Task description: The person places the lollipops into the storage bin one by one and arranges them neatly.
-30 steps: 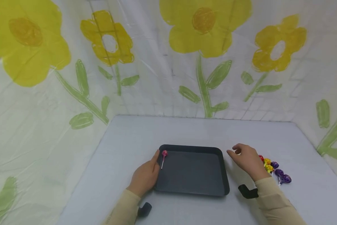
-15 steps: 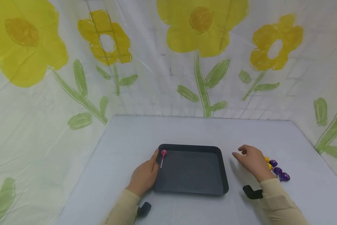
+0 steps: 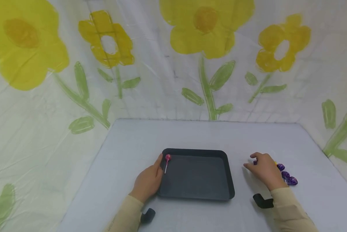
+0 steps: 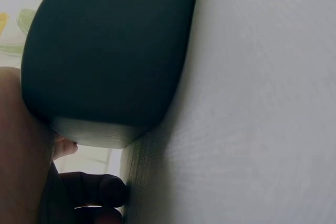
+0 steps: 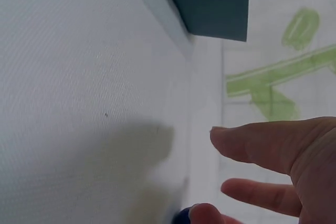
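A dark grey rectangular tray (image 3: 199,180) lies on the table, with a pink lollipop (image 3: 168,158) inside by its left wall. My left hand (image 3: 146,183) holds the tray's left side, one finger stretched along the rim; in the left wrist view the hand is beside the tray's dark wall (image 4: 105,51), partly in shadow. Right of the tray, my right hand (image 3: 267,170) hovers with its fingers apart. A purple lollipop (image 3: 255,162) shows by its fingertips; contact is unclear. In the right wrist view a dark blue round thing (image 5: 182,216) sits beside one fingertip.
More purple lollipops (image 3: 292,181) and a bit of yellow (image 3: 276,163) lie right of my right hand, which hides part of the pile. The white table (image 3: 208,135) ends at a hanging sheet (image 3: 156,87) painted with yellow flowers.
My right hand has moved to the right, away from the tray and over the lollipop pile, hiding the red and yellow ones. The left hand has stayed on the tray.
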`<state>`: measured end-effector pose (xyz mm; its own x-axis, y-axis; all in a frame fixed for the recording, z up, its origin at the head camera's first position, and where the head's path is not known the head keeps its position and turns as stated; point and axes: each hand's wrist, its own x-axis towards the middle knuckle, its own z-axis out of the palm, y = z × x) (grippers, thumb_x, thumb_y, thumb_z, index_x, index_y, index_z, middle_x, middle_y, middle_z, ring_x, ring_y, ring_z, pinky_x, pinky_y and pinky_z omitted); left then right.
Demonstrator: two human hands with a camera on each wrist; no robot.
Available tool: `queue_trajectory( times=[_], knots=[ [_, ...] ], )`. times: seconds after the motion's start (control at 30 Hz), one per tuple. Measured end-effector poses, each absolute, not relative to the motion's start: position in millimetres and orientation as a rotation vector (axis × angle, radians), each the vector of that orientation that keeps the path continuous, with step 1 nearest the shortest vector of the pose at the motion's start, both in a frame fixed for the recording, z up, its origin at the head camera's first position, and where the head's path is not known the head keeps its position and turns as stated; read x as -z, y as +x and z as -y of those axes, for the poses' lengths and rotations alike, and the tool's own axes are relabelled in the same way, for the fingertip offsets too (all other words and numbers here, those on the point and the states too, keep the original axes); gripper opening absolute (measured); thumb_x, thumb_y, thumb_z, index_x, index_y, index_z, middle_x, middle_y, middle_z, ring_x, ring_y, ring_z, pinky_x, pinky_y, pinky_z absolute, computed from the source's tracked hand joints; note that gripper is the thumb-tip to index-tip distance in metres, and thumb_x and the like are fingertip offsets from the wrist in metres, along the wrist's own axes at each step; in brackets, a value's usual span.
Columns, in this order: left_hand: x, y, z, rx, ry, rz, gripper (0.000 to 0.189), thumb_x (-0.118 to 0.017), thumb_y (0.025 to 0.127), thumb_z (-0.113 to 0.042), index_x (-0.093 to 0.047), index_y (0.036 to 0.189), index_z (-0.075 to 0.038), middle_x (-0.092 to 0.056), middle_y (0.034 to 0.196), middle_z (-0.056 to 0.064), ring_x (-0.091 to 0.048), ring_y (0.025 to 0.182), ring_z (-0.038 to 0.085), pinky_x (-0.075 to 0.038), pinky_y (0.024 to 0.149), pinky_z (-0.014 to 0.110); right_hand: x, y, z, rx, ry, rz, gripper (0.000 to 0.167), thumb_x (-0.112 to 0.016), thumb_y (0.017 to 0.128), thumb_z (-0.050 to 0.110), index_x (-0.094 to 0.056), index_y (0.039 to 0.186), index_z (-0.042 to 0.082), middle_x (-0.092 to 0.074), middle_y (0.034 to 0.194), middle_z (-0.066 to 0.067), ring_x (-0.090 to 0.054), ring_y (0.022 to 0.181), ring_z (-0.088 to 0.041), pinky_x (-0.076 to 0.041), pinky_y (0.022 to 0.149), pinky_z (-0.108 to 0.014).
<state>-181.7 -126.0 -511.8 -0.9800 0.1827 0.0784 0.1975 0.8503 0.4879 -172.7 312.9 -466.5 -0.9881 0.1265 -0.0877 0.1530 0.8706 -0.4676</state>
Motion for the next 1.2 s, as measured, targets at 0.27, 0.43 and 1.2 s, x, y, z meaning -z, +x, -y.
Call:
queue_trajectory(
  times=[0.27,0.43,1.2],
  knots=[
    [510,-179,126,0.815,-0.296,2.989,0.056,-0.043,0.107,-0.021,-0.041,0.164,-0.018,-0.045,0.064,0.000,-0.042,0.058,0.016,-0.040,0.059,0.036,471,-175,-316,0.696,0.289,-2.993,0.052,-0.072,0.093,0.019,-0.060,0.128,-0.018,-0.055,0.123,-0.043,-0.058,0.106,-0.049,-0.050,0.087,-0.062],
    [510,-180,127,0.826,-0.285,3.004,0.057,-0.043,0.107,-0.022,-0.040,0.164,-0.018,-0.045,0.063,0.000,-0.042,0.057,0.016,-0.039,0.059,0.035,477,-175,-321,0.663,0.266,-3.029,0.044,-0.067,0.093,0.012,-0.061,0.125,-0.018,-0.057,0.119,-0.042,-0.059,0.106,-0.052,-0.049,0.086,-0.062],
    [510,-182,125,0.799,-0.301,3.008,0.057,-0.044,0.107,-0.021,-0.041,0.164,-0.018,-0.046,0.065,0.000,-0.042,0.058,0.016,-0.040,0.059,0.035,476,-170,-314,0.597,0.244,-3.096,0.039,-0.067,0.097,0.014,-0.065,0.124,-0.014,-0.064,0.118,-0.038,-0.066,0.098,-0.047,-0.053,0.074,-0.056]
  ],
)
